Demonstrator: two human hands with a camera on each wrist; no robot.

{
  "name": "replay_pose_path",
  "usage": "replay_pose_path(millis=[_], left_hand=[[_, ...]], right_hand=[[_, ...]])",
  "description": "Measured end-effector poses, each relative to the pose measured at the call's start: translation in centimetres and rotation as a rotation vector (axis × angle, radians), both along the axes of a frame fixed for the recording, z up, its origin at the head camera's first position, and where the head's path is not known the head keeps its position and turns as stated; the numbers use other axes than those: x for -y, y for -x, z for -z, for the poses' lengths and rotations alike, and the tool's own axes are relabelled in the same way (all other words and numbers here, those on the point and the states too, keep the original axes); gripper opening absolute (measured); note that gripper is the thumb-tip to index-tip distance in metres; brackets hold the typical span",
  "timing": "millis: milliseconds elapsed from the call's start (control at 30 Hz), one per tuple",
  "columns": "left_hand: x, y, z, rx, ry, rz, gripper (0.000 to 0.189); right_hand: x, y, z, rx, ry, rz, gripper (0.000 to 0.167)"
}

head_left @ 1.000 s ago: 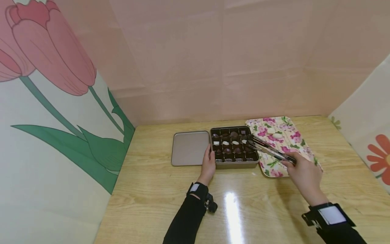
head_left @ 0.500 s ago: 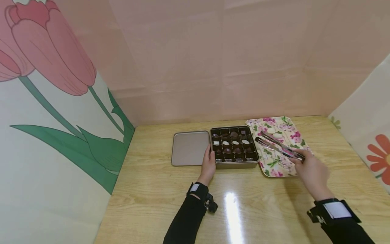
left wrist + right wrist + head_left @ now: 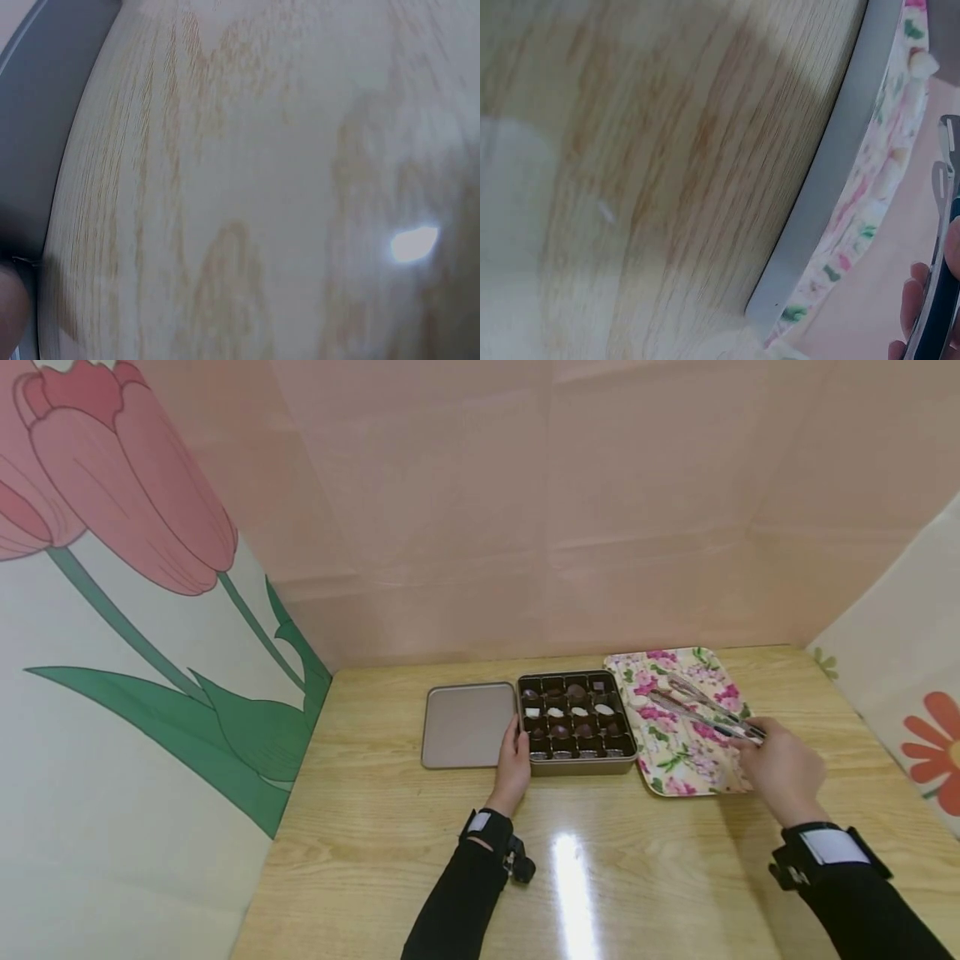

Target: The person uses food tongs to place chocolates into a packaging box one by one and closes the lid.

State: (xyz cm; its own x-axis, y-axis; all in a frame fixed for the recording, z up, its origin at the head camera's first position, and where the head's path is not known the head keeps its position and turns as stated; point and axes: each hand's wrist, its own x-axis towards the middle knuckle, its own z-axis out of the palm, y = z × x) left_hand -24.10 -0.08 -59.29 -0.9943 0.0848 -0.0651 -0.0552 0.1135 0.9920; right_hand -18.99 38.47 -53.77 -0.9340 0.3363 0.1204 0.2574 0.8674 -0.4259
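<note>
In the head view, my left hand touches the left side of an open tin box, its fingers fairly straight along the wall. Dark chocolates and a row of white pieces sit in the box's divided insert; several front compartments hold nothing visible. My right hand grips metal tongs by the rear, their arms spread over a floral tray. The right wrist view shows the tongs' tips apart and a white piece on the tray; whether the tips touch it cannot be told.
A plain grey-brown lid lies flat left of the box. Everything stands on a light wood table, near its back edge. A pinkish backdrop rises behind, with flower-printed panels at the sides.
My right hand has drawn the tongs rightward from the box to over the tray. A white piece at the right end of the row shows uncovered. My left hand has stayed put.
</note>
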Motion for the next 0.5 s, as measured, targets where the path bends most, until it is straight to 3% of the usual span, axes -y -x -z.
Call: replay_pose_path(millis=[300,500], left_hand=[[0.0,0.0,0.0,0.0,0.015,-0.004,0.052],[-0.1,0.1,0.1,-0.022,0.023,-0.012,0.051]], right_hand=[[-2.1,1.5,1.5,0.04,-0.026,0.035,0.045],[-3.1,2.2,2.0,0.122,-0.051,0.077,0.05]])
